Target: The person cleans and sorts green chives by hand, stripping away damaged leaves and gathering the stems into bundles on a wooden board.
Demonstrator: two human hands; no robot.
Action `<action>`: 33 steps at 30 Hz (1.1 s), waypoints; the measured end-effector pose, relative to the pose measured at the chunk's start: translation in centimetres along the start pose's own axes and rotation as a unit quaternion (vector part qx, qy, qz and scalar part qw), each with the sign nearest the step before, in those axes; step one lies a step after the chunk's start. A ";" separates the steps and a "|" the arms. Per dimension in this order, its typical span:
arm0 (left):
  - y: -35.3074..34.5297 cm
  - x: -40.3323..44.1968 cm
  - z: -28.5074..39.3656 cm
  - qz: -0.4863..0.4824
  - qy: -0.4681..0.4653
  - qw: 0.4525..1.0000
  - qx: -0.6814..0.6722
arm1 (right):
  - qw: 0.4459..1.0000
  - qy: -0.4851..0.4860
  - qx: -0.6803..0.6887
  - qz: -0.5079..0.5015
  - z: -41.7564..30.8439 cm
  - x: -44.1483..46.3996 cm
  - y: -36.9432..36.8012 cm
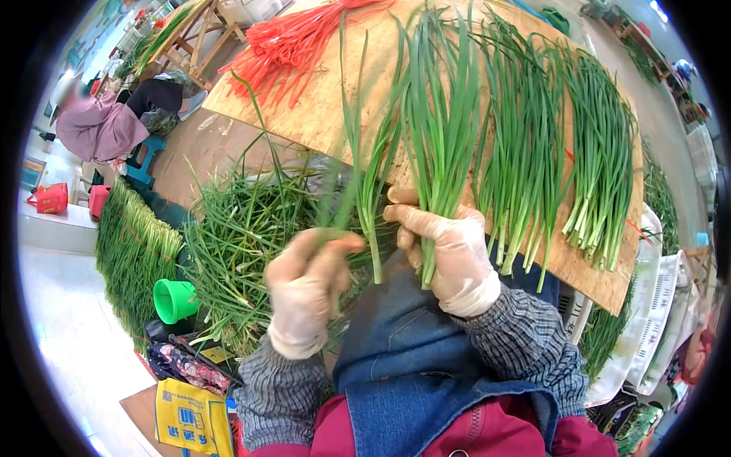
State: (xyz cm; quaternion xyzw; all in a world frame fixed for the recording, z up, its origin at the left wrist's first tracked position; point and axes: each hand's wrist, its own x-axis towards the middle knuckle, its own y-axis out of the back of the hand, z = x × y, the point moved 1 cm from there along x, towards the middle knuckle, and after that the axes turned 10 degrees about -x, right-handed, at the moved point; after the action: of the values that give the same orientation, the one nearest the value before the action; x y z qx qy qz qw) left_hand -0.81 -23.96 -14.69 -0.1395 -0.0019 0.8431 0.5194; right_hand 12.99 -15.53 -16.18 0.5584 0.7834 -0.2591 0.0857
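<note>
My right hand (453, 255), in a thin whitish glove, grips a bunch of garlic chives (442, 122) near the pale stem ends, leaves pointing away from me. My gloved left hand (304, 289) is closed to its left and partly smeared by motion. A few blurred chive leaves (335, 202) rise from its fingers. Between the hands, a thin group of chives (369, 198) hangs over the board's edge. To the right on the wooden board (304, 114) lie a loose row of chives (521, 145) and a thicker pile of chives (601, 152).
Red plastic strips (297, 46) lie at the board's far left. Below left is a heap of loose green leaves (244, 244), beside a green bucket (175, 300) and stacked chives (137, 251). A person (103, 126) sits at far left. White crates (647, 320) stand at right.
</note>
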 end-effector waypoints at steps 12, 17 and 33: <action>-0.7 3.9 -4.4 -0.004 0.104 0.993 -0.057 | 0.993 -0.101 0.059 -0.007 4.2 2.0 0.2; -1.5 3.3 -4.2 0.021 0.036 0.999 -0.015 | 0.994 -0.072 0.068 -0.034 4.7 2.0 0.3; 0.7 -1.9 -1.8 -0.082 -0.075 0.979 -0.170 | 0.989 -0.083 0.125 -0.016 2.8 0.4 -0.2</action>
State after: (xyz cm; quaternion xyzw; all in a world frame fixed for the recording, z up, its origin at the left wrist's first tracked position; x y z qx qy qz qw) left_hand -0.13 -26.22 -16.08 -0.1617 -0.1950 0.7931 0.5539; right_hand 12.22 -16.63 -18.63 0.5285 0.7441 -0.4015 0.0762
